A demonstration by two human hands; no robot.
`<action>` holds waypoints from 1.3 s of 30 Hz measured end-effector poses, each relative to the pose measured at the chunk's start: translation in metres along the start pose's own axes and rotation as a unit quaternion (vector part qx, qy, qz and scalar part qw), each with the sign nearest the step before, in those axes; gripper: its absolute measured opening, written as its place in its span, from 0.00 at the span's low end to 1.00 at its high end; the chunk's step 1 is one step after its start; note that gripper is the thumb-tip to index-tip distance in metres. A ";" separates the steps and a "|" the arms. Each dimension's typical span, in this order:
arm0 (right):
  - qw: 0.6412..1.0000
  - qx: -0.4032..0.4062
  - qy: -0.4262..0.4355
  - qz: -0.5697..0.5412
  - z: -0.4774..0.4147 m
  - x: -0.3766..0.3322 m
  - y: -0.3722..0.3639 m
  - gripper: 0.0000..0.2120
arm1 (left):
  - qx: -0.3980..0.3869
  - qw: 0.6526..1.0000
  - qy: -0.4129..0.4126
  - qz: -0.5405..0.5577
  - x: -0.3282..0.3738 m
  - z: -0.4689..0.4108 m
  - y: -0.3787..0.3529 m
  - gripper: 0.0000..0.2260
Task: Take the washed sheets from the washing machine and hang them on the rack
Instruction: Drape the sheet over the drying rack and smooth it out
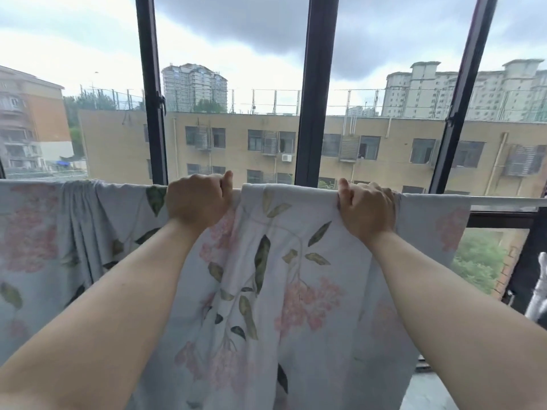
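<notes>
hands: left hand [196, 199], right hand [367, 207] both pinch pale floral cotton sheet [266, 291] over white rail [503, 201] | risk: bunched left folds likely dry slowly; uneven drape could slide off

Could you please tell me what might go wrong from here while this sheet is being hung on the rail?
1. The sheet lies bunched in folds left of the left hand; left so, it would likely dry slowly.
2. Both hands grip its top edge on the rail; if the right hand tugs hard sideways, the cloth could slip off towards the person, since much of it hangs on this side.
</notes>
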State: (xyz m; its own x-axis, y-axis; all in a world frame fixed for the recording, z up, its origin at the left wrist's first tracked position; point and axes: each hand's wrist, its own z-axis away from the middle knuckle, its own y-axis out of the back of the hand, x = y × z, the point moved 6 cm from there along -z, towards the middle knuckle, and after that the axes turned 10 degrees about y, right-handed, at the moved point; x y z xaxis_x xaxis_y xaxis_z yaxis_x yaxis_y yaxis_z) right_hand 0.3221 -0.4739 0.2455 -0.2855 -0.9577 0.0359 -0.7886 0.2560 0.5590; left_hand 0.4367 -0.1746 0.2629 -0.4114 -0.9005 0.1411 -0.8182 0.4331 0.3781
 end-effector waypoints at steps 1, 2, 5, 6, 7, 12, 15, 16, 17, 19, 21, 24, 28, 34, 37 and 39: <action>1.000 -0.002 -0.001 -0.003 0.001 0.009 0.001 0.29 | -0.008 1.000 0.003 -0.003 0.001 0.000 0.002 0.25; 1.000 0.001 0.001 -0.009 0.002 0.017 0.002 0.28 | -0.023 1.000 0.006 -0.009 0.002 0.000 0.002 0.25; 1.000 0.004 0.008 -0.024 0.006 0.045 0.007 0.24 | -0.067 0.997 0.016 -0.033 0.007 0.000 0.001 0.26; 1.000 0.008 0.006 -0.024 0.007 0.053 0.008 0.24 | -0.079 0.996 0.019 -0.034 0.008 -0.001 0.001 0.26; 1.000 0.010 0.002 -0.025 0.007 0.061 0.009 0.23 | -0.087 0.995 0.022 -0.033 0.007 -0.001 0.001 0.25; 0.998 0.002 -0.038 -0.041 0.011 0.104 0.010 0.21 | -0.107 0.992 0.045 -0.045 0.005 0.000 -0.002 0.25; 0.995 0.004 -0.083 -0.047 0.016 0.133 0.015 0.26 | -0.116 0.991 0.055 -0.041 0.003 0.002 -0.002 0.24; 0.994 0.009 -0.099 -0.047 0.018 0.143 0.018 0.27 | -0.125 0.990 0.058 -0.036 0.004 0.003 -0.002 0.23; 0.992 0.012 -0.115 -0.044 0.020 0.151 0.022 0.28 | -0.134 0.989 0.059 -0.032 0.005 0.003 -0.001 0.23; 0.988 -0.003 -0.149 -0.036 0.019 0.154 0.030 0.27 | -0.155 0.985 0.066 -0.032 0.008 0.001 -0.001 0.23; 0.982 -0.014 -0.181 -0.049 0.015 0.146 0.033 0.27 | -0.187 0.978 0.086 -0.039 0.012 -0.001 0.000 0.24; 0.986 0.019 -0.150 -0.069 0.003 0.094 0.036 0.28 | -0.217 0.972 0.084 -0.040 0.034 -0.006 0.001 0.25; 0.986 0.014 -0.006 -0.165 -0.014 -0.024 0.029 0.24 | -0.198 0.979 0.054 0.021 0.073 -0.002 -0.005 0.25; 0.990 -0.038 0.070 -0.115 -0.003 -0.077 0.007 0.29 | -0.162 0.984 0.068 0.024 0.060 0.003 -0.012 0.27; 0.997 -0.051 0.037 -0.047 -0.004 -0.048 0.007 0.33 | -0.160 0.986 0.045 0.020 0.059 0.002 -0.013 0.27; 0.997 -0.057 0.030 -0.032 -0.005 -0.030 0.005 0.31 | -0.154 0.987 0.028 0.020 0.064 0.002 -0.013 0.27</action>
State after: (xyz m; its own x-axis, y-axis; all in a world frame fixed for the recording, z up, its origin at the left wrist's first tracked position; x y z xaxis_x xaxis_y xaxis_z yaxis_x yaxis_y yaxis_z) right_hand 0.3299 -0.4445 0.2516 -0.2003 -0.9787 0.0453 -0.7368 0.1809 0.6515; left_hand 0.4202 -0.2378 0.2649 -0.4115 -0.8871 0.2092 -0.6370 0.4441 0.6301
